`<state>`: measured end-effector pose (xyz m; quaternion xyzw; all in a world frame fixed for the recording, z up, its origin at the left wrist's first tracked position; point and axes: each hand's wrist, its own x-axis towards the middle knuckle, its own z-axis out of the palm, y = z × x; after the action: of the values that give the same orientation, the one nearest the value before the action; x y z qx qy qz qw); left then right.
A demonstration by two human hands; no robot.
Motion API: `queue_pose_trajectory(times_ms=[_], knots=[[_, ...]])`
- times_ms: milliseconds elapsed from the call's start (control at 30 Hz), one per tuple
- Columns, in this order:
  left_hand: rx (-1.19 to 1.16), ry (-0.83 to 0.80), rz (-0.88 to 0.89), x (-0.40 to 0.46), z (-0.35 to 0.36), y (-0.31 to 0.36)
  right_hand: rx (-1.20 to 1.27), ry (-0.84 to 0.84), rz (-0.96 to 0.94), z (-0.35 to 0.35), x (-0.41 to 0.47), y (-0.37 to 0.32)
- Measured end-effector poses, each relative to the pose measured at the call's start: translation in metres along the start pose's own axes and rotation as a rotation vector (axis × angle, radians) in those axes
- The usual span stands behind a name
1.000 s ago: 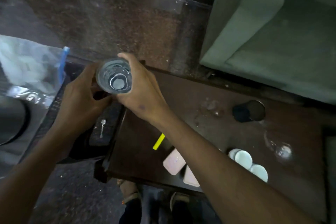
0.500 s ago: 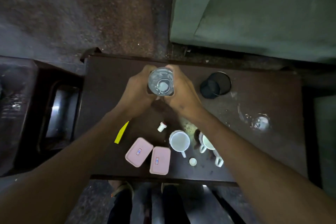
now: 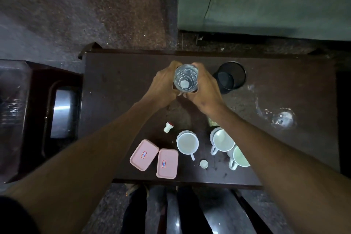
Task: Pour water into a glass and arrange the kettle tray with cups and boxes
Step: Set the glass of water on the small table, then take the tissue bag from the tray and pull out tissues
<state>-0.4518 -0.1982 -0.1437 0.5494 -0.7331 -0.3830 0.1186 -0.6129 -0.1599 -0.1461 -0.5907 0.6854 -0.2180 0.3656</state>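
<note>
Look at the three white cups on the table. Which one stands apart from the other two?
The left cup, nearest the pink boxes. It stands alone with its handle toward the table's near edge, while the other two cups sit close together, partly under the right forearm.

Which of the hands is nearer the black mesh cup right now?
Right. The right hand grips the glass just beside the black mesh cup; the left hand is on the glass's far side.

Black mesh bin (on table), green sofa beyond
</note>
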Motion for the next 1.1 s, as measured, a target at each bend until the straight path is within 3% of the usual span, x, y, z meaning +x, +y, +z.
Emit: queue_pose_trajectory(times_ms=[433,500,667,833,1100], knots=[[-0.008,-0.039,-0.015,0.006,0.012,0.009,-0.109,-0.041,0.032,-0.010,-0.002,0.014],[-0.029,0.069,-0.101,-0.016,-0.054,-0.030,-0.125,-0.060,-0.138,0.013,0.009,-0.057],[-0.085,0.081,-0.100,-0.024,-0.051,-0.025,-0.173,0.040,-0.093,-0.029,-0.003,-0.037],[-0.113,0.400,-0.167,-0.063,-0.156,-0.074,-0.220,0.043,-0.255,0.004,0.025,-0.133],[-0.069,0.930,-0.325,-0.168,-0.325,-0.171,-0.166,-0.095,-0.498,0.139,0.058,-0.341]])
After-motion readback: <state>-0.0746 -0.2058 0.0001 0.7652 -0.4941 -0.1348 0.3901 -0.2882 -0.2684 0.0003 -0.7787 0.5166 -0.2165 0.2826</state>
